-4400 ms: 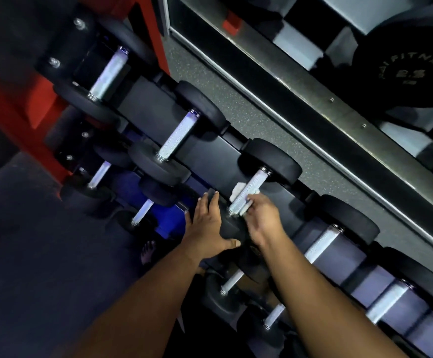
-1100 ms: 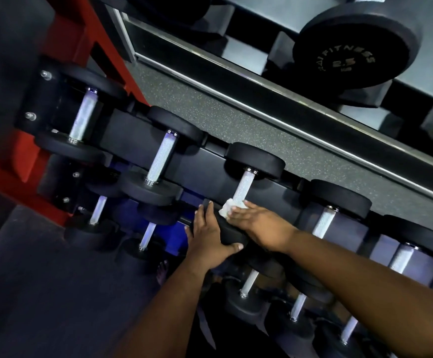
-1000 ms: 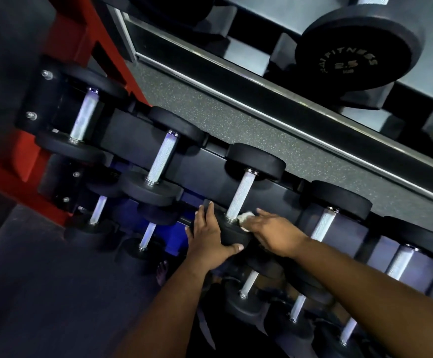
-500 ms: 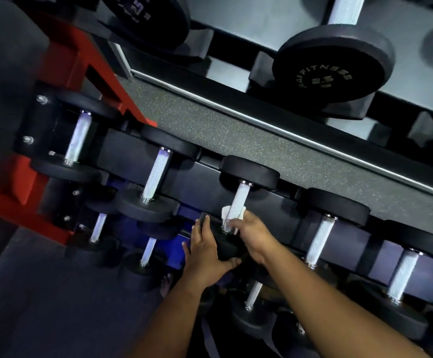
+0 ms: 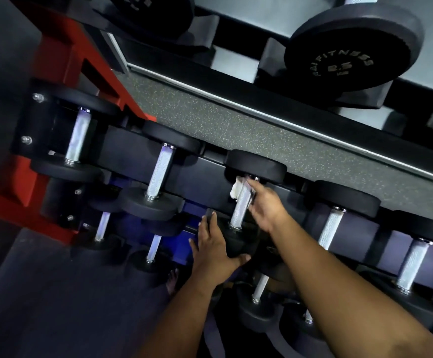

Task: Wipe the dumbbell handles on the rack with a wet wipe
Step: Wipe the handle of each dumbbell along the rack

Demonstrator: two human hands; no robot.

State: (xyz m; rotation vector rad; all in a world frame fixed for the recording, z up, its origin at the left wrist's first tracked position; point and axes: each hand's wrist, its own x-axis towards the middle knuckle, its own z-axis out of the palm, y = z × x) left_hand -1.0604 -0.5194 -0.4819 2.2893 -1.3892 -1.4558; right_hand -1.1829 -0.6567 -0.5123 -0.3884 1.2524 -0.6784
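Observation:
A row of black dumbbells with knurled silver handles lies across the top tier of the rack (image 5: 205, 174). My right hand (image 5: 265, 206) presses a crumpled white wet wipe (image 5: 236, 188) around the far end of the third dumbbell's handle (image 5: 238, 213), just below its far head. My left hand (image 5: 211, 248) grips the near head of that same dumbbell (image 5: 233, 245), fingers spread over its rim and thumb underneath. The part of the wipe behind the handle is hidden.
Other handles lie at left (image 5: 77, 136), (image 5: 159, 171) and at right (image 5: 330, 227), (image 5: 411, 264). A lower tier holds smaller dumbbells (image 5: 153, 248). The red rack frame (image 5: 63, 60) stands at left. A mirror (image 5: 339, 47) beyond the speckled floor reflects weights.
My right hand has slid the wipe from the near end of the handle up to its far end. My left hand stays on the near head. The camera has tilted down slightly.

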